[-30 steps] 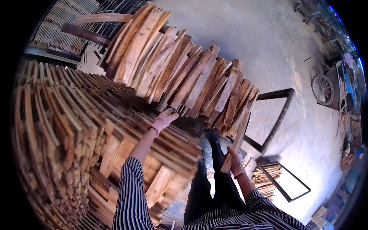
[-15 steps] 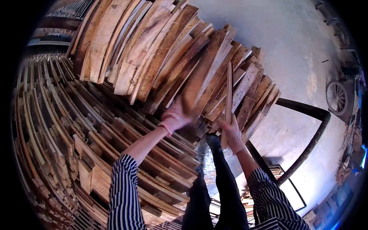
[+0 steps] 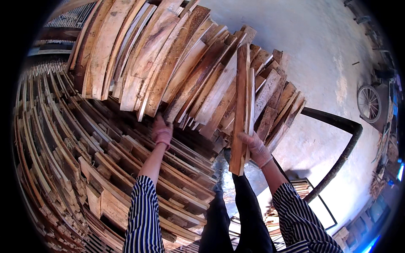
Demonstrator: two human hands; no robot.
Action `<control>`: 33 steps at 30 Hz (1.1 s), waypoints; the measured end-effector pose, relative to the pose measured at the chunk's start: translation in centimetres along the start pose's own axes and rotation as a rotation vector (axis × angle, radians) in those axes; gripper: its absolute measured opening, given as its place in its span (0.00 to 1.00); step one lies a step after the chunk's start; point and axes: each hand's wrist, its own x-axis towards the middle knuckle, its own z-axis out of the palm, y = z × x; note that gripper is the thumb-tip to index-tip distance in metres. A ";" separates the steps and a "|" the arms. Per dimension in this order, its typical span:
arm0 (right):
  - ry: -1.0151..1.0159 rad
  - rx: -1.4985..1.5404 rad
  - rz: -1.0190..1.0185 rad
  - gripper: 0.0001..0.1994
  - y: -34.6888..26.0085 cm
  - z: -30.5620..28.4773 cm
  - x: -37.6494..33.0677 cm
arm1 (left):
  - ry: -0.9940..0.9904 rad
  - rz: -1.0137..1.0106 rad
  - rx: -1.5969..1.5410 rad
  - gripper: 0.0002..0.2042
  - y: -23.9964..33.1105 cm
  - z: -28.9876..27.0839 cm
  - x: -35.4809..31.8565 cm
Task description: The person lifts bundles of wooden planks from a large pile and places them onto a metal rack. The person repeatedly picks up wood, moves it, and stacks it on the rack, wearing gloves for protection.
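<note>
My right hand [image 3: 255, 148], in a pale knitted work glove, is closed around wooden boards [image 3: 239, 126] held steeply tilted, a reddish-brown one in front of a paler one. Their lower ends hang over my dark trouser leg. My left hand [image 3: 161, 131], gloved too, is at the lower ends of the leaning boards, its fingers stretched toward a rough-edged board [image 3: 171, 69]. Whether the fingertips touch it is hard to see in the shadow. The row of boards [image 3: 217, 95] leans side by side in front of me, uneven in length and width.
Racks of long curved-looking wooden strips [image 3: 118, 168] fill the left side. A dark metal bar frame [image 3: 344, 156] stands at the right on the pale concrete floor [image 3: 312, 55]. Farther right are a spoked wheel [image 3: 368, 103] and clutter along the rim.
My left hand has let go of a brown board and moved left to other board ends. My right hand, which held a narrow board, now holds a wider brown one with it.
</note>
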 end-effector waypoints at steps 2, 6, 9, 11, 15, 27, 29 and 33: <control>0.046 -0.004 -0.066 0.27 1.2 -0.3 -1.0 | -0.225 0.228 -0.055 0.26 0.2 -1.0 0.0; 0.129 0.011 -0.105 0.29 2.9 -1.1 -1.4 | -0.686 0.318 -0.535 0.23 10.1 -10.8 -9.1; 0.001 0.274 -0.132 0.32 5.3 1.6 1.3 | -0.874 0.453 -0.605 0.42 13.9 -14.4 -16.6; -0.014 0.371 -0.189 0.31 5.7 -1.6 2.2 | -0.809 0.745 -0.471 0.46 17.3 -15.3 -17.2; -0.009 0.173 -0.089 0.26 1.2 -0.8 -1.4 | -0.754 0.892 -0.613 0.35 16.7 -11.7 -12.8; 0.231 -0.126 -0.084 0.42 6.0 -9.0 1.4 | -0.237 0.220 0.015 0.50 23.9 0.7 -2.5; 0.301 -0.135 -0.131 0.50 7.7 -9.3 2.9 | -0.508 0.174 -0.076 0.48 23.6 -1.3 0.2; 0.453 -0.272 -0.003 0.60 9.1 -7.8 5.2 | -0.462 0.167 -0.084 0.46 19.7 0.4 2.4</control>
